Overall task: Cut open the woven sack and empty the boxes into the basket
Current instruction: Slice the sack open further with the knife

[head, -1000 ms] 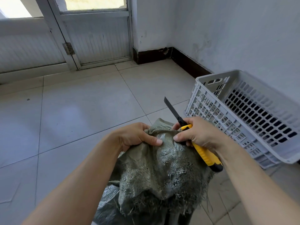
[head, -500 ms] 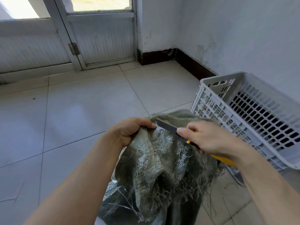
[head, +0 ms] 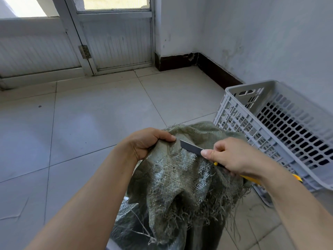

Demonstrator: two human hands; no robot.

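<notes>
A grey-green woven sack point(head: 182, 179) with a frayed top edge stands on the floor in front of me. My left hand point(head: 146, 143) grips a bunched fold of its top. My right hand point(head: 232, 157) holds a yellow utility knife point(head: 191, 147), forefinger along the dark blade. The blade lies flat against the sack, its tip close to my left thumb. A white perforated plastic basket point(head: 281, 139) stands to the right, touching the sack. No boxes show; the sack hides its contents.
Pale tiled floor point(head: 93, 127) stretches to the left and ahead. A closed white door point(head: 115, 42) is at the back, a dark skirting board point(head: 216, 71) along the right wall behind the basket.
The knife swung down from pointing upward to lying across the sack top, tip toward my left hand. My left hand kept its grip on the fold.
</notes>
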